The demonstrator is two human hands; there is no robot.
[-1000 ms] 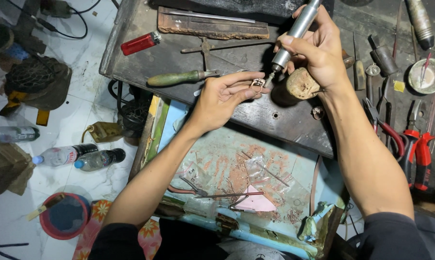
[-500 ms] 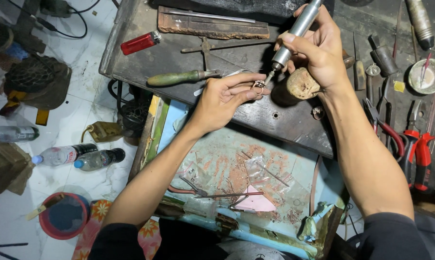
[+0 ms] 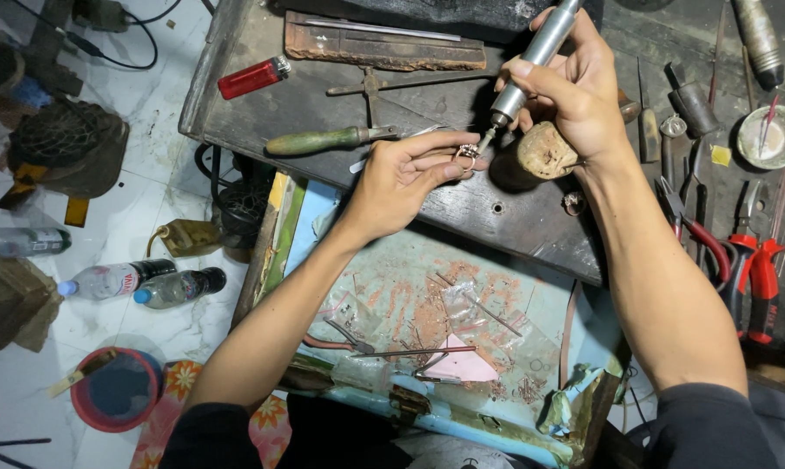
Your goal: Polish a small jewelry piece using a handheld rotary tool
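Grinding at a small silver-coloured metal ring, the thin bit of a grey cylindrical rotary handpiece meets the piece just above the front edge of the dark wooden bench. The left hand pinches the ring between thumb and fingertips, closed narrowly on it, while the right hand is wrapped around the handpiece in a pen-like grip, its heel near a rounded, worn wooden bench peg. Compared with the views half a second and one second earlier, ring, bit and both hands sit in nearly the same place; only slight shifts of the fingers show, which suggests steady work on one spot of the ring. Behind the left hand lies a green-handled file; a red lighter rests towards the far left corner, and red-handled pliers lie at the right edge.
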